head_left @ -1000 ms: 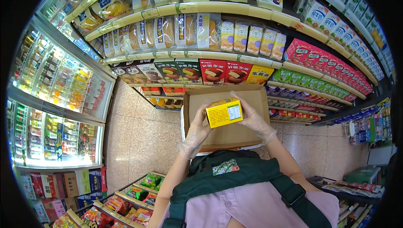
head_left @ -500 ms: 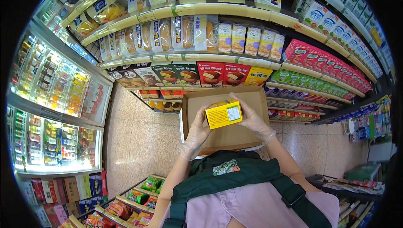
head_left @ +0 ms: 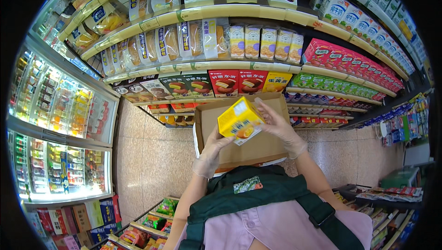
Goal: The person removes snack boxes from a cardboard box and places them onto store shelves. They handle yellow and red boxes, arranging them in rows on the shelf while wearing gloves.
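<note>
Item: one yellow box (head_left: 239,119), a small carton, held between the fingers of your two hands. Condition: tilted, one corner pointing up and away from you; a printed face with a round golden cake picture turned toward your thumbs, a plain-looking yellow face beside your left fingers, a pale panel at the top.

Hands: your left hand (head_left: 215,146) grasps the lower left of the box, thumb along its bottom edge. Your right hand (head_left: 278,128) grasps its right side, fingers bent and partly raised near the upper edge. Both forearms rise from below, wrists angled inward.

Materials: thin, clear, wrinkled gloves over both hands, loose at the wrists. Box: smooth card, crisp straight edges. Beneath your fingers: an open brown cardboard tray (head_left: 251,152), matte, shallow, rectangular, with low walls. Beyond your fingertips: glossy red boxes (head_left: 237,82) and a flat-fronted yellow carton (head_left: 276,82) on the shelf. Left of your left fingers, further out: speckled, tan floor tiles (head_left: 138,153).
</note>
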`<state>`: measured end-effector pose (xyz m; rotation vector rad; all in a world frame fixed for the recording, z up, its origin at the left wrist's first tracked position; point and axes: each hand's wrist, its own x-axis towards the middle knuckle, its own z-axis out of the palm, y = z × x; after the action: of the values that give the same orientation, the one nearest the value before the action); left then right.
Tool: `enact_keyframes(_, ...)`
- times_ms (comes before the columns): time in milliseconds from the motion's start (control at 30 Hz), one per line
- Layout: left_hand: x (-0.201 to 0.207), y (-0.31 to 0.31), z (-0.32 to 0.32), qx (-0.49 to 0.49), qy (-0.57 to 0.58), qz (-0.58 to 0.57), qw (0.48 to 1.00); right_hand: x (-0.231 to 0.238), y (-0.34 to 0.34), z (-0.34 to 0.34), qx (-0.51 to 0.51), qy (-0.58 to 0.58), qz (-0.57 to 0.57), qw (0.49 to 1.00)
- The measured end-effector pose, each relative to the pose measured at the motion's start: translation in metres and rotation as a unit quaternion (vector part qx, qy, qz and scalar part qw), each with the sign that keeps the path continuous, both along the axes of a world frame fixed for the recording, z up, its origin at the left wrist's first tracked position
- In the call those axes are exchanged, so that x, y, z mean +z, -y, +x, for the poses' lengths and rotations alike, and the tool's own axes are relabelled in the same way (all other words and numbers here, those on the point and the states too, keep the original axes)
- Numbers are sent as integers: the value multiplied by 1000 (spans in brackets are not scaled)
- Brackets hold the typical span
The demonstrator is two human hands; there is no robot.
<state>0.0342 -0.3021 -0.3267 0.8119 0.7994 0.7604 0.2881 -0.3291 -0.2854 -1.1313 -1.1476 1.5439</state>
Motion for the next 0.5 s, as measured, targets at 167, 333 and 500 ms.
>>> enact_keyframes(167, -13, 2, 0, -21, 209, -128, 969, 21, 2, 8, 9, -12, 8, 1000)
enact_keyframes(333, -32, 9, 15, -24, 223, -235, 946, 17, 7, 2, -4, 18, 16, 1000)
enact_keyframes(500, -42, 15, 15, -27, 246, -276, 929, 10, 8, 5, 14, 26, 18, 999)
